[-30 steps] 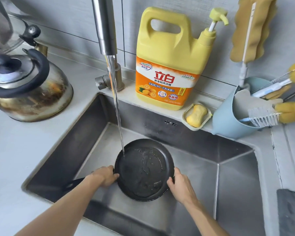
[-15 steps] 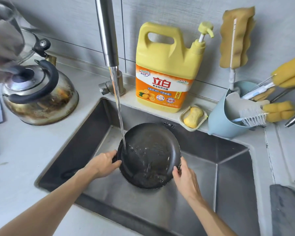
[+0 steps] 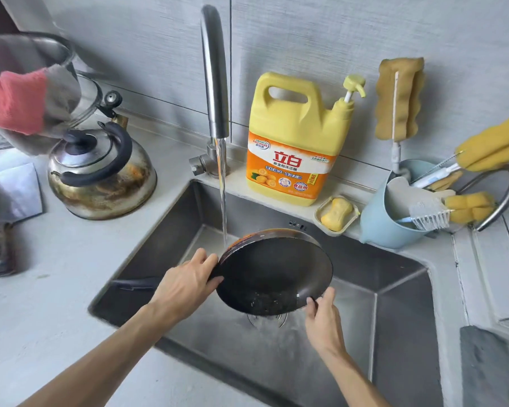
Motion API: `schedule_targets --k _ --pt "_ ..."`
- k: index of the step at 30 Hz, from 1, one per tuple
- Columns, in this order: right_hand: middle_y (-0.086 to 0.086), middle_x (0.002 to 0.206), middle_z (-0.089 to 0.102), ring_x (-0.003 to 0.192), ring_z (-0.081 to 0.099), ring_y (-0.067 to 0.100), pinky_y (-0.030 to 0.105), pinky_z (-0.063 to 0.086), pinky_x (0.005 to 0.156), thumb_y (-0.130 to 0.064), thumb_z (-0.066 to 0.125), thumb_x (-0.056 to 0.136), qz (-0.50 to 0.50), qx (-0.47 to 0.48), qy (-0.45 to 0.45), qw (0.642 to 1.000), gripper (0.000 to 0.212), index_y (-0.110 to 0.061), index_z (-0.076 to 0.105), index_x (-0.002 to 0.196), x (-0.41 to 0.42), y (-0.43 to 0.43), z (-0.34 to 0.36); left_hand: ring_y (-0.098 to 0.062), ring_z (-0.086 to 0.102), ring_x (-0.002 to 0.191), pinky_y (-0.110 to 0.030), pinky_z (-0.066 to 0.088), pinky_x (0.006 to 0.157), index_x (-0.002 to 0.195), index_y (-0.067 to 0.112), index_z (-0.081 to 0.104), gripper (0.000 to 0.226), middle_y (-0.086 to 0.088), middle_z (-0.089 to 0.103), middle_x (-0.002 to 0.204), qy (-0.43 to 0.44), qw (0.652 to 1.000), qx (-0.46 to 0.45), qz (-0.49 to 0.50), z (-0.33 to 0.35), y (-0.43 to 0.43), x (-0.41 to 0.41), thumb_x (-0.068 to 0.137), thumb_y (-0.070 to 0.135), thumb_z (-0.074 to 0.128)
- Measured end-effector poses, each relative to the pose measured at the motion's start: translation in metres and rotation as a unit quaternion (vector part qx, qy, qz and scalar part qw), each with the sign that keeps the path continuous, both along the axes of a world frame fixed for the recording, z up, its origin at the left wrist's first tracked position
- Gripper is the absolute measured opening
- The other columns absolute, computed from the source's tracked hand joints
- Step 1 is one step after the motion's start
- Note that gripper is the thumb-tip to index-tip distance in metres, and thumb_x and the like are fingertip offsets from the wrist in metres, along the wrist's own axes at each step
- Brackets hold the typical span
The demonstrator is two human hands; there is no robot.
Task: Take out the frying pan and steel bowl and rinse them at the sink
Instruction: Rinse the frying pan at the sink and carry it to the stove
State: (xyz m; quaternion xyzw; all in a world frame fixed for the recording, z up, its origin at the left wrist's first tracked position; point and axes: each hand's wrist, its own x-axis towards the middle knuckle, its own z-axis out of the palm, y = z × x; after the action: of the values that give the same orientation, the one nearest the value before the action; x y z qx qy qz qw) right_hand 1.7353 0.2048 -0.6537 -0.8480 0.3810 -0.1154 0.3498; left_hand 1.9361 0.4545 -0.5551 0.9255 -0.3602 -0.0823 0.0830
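A black frying pan point(image 3: 272, 274) is held tilted above the steel sink point(image 3: 388, 324), its inside facing me and its far rim raised. My left hand point(image 3: 185, 286) grips the pan's left rim. My right hand point(image 3: 323, 318) holds the lower right rim with its fingertips. Water runs from the tap point(image 3: 215, 83) and falls just behind the pan's upper left rim. The pan's dark handle point(image 3: 135, 284) shows behind my left wrist. A steel bowl point(image 3: 33, 54) sits at the far left, partly under a pink and grey cloth point(image 3: 21, 101).
A stained kettle point(image 3: 100, 171) stands left of the sink, with a cleaver point(image 3: 9, 207) beside it. Behind the sink are a yellow detergent jug point(image 3: 297, 139), a soap dish point(image 3: 337, 214) and a blue tub point(image 3: 394, 212) with brushes. The drain point(image 3: 266, 318) lies under the pan.
The pan went from flat on the sink floor to lifted and tilted toward me. The water stream now falls behind its rim instead of into it. Both hands rose with it.
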Motion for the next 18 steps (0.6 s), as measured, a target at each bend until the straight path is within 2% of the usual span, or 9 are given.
schedule_targets --k 5,10,18 --pt "0.006 0.078 0.062 0.073 0.063 0.039 0.047 0.053 0.068 -0.008 0.053 0.103 0.007 0.006 -0.002 1.000 0.019 -0.008 0.039 0.115 0.011 -0.002 0.010 -0.034 0.070 0.086 -0.040 0.044 0.062 0.111 0.021 0.050 0.034 0.004 0.045 0.106 0.009 0.999 0.008 0.030 0.020 0.004 0.000 0.105 0.054 0.053" --pt "0.007 0.075 0.064 0.072 0.065 0.037 0.049 0.054 0.067 -0.009 0.055 0.102 0.051 0.024 -0.007 0.998 0.023 -0.010 0.041 0.120 0.028 0.010 0.018 -0.030 0.071 0.080 -0.040 0.043 0.058 0.108 0.024 0.049 0.033 0.006 0.045 0.102 -0.038 0.998 0.017 0.055 0.038 0.025 -0.002 0.104 0.056 0.052" --pt "0.002 0.075 0.067 0.072 0.066 0.030 0.049 0.055 0.069 -0.012 0.054 0.103 0.104 0.038 -0.008 0.994 0.023 -0.021 0.039 0.118 0.044 0.039 0.028 -0.025 0.070 0.077 -0.044 0.054 0.064 0.103 0.028 0.045 0.030 0.008 0.044 0.098 -0.023 0.995 -0.002 0.095 0.049 0.071 -0.006 0.102 0.056 0.055"
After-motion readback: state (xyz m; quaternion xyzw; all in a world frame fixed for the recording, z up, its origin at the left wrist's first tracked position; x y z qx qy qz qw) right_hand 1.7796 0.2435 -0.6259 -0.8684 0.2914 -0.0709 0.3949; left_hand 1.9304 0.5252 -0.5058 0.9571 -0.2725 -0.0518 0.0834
